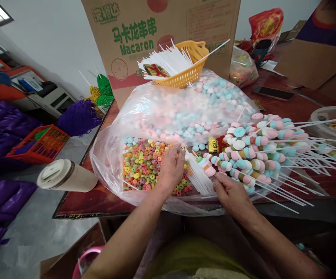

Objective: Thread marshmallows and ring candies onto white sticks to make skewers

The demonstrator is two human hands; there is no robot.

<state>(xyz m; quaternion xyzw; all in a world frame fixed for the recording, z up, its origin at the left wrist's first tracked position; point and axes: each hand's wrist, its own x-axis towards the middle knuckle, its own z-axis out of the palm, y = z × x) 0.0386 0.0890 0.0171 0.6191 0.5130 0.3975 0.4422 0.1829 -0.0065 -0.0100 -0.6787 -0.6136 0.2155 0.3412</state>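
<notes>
My left hand (172, 166) is over the colourful ring candies (141, 164), its fingers curled together near the top ends of loose white sticks (198, 174); what they hold is too small to make out. My right hand (233, 195) pinches a skewer of pink, blue and white marshmallows (207, 166), which points up and left over the sticks. Right beside that hand lies a big pile of filled marshmallow skewers (252, 151), their white sticks pointing right. Loose marshmallows (211, 97) lie behind, partly under a clear plastic sheet (144, 104).
A yellow basket (185, 75) of white sticks stands at the back, before a large cardboard box (168, 23). On the left is a tilted lidded cup (69, 176) near the table edge. A phone (274, 93) and a clear round tub (330, 120) are on the right.
</notes>
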